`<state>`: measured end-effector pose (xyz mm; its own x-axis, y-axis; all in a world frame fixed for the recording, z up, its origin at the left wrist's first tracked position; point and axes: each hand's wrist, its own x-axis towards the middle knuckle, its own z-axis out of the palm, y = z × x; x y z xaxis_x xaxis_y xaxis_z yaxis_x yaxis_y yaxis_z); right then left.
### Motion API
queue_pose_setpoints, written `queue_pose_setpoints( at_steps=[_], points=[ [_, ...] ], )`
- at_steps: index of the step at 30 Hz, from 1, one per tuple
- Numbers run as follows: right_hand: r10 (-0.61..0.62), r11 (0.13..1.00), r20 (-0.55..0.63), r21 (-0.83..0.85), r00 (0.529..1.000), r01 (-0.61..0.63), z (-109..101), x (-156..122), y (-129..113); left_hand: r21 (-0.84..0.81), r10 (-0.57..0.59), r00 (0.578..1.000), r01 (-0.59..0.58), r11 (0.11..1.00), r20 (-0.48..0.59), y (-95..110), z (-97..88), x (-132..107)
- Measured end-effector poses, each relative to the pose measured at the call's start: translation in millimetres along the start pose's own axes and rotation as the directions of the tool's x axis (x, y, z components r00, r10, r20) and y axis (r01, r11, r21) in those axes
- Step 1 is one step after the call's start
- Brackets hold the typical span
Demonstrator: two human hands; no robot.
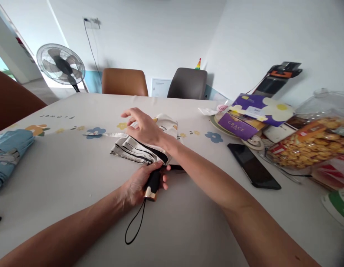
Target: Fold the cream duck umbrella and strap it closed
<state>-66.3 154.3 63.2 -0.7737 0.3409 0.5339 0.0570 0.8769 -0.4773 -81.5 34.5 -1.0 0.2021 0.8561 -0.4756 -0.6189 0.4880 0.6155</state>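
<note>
A folding umbrella with a white, black-lined canopy lies on the table, its folds loose and bunched. My left hand is closed round its black handle, which ends in a gold-coloured cap; a black wrist loop hangs from it. Over the folds lies my right hand, fingers stretched out and apart; whether its palm presses on the cloth is hidden. A thin white strap sticks out to the left from the canopy. Part of the printed cloth shows beyond my right hand.
A folded blue umbrella lies at the left of the white flowered table. On the right are a black phone, a purple box and a bag of snacks. Chairs and a fan stand behind.
</note>
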Motion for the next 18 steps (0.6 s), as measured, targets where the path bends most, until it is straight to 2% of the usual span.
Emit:
queue_pose_setpoints(
  at_steps=[2, 4, 6, 8, 9, 11, 13, 16, 18],
  points=[
    [0.024, 0.989, -0.012, 0.150, 1.000, -0.022, -19.3, -9.1, 6.0, 0.001, -0.004, 1.000, 0.004, 1.000, 0.009, -0.4, -0.9, 0.2],
    [0.112, 0.983, -0.117, 0.160, 0.987, -0.093, -43.7, -22.8, 20.3, -0.004, -0.002, 0.999, 0.002, 1.000, 0.034, -0.3, -1.7, 0.0],
    [0.222, 0.973, -0.259, 0.122, 0.940, -0.196, -68.4, -40.8, 41.6, -0.004, -0.005, 0.999, 0.005, 1.000, 0.047, 0.4, -1.4, -1.4],
    [0.371, 0.929, -0.321, 0.129, 0.871, -0.348, -89.7, -61.0, 64.7, 0.010, -0.016, 0.999, 0.015, 1.000, 0.051, 1.3, -0.3, -4.1],
    [0.441, 0.897, -0.298, 0.171, 0.846, -0.408, -98.3, -70.9, 74.7, 0.017, -0.023, 0.998, 0.022, 1.000, 0.056, 1.6, 0.2, -5.7],
    [0.543, 0.825, -0.170, 0.289, 0.823, -0.485, -110.9, -88.7, 88.6, 0.019, -0.046, 0.995, 0.044, 0.999, 0.093, 1.9, 0.2, -8.8],
    [0.568, 0.770, -0.045, 0.383, 0.822, -0.511, -117.9, -101.4, 93.6, -0.005, -0.082, 0.979, 0.084, 0.996, 0.187, 1.6, -1.2, -11.6],
    [0.553, 0.694, 0.052, 0.525, 0.832, -0.494, -121.4, -110.1, 91.1, -0.039, -0.149, 0.918, 0.175, 0.984, 0.367, 0.0, -4.1, -14.9],
    [0.564, 0.625, 0.078, 0.610, 0.822, -0.487, -121.8, -110.5, 88.0, -0.036, -0.199, 0.871, 0.240, 0.970, 0.449, -1.5, -5.1, -16.5]
  ],
)
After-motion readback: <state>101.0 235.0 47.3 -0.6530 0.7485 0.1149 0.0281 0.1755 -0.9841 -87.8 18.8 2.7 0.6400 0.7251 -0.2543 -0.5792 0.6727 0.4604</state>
